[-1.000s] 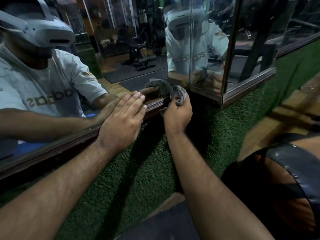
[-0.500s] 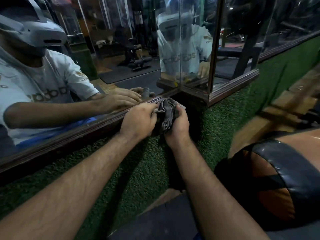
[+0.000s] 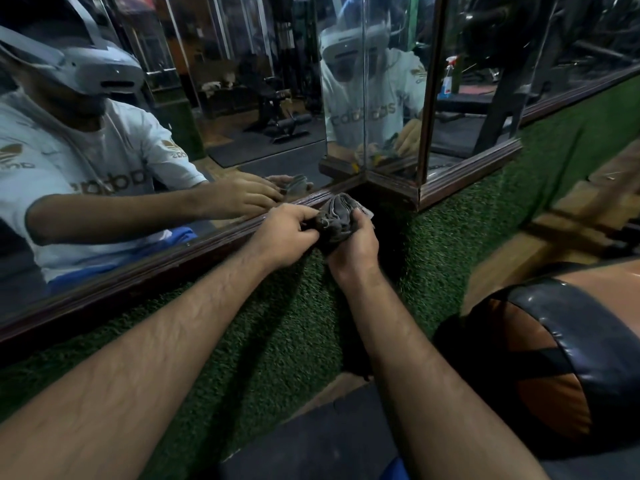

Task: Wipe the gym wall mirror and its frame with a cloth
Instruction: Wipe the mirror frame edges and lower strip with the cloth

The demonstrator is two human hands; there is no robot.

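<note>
A bunched grey cloth (image 3: 337,218) is held between both hands just below the mirror's inner corner. My left hand (image 3: 287,237) pinches its left side with curled fingers. My right hand (image 3: 355,247) grips it from below and the right. The wall mirror (image 3: 173,109) runs along the left, reflecting a person in a white shirt and headset. Its dark wooden frame (image 3: 145,271) runs diagonally below the glass. The hands are level with the frame's lower edge; the cloth's top overlaps the frame.
Green artificial turf (image 3: 277,341) covers the wall under the frame. A mirrored pillar (image 3: 394,98) with the same wooden frame juts out at centre right. A black and orange padded piece of gym equipment (image 3: 554,358) sits low right. A dark floor mat (image 3: 311,445) lies below.
My left hand left the mirror glass and came down to the cloth. My right hand lowered the cloth from the frame. Both hands now hold it, bunched, just under the corner.
</note>
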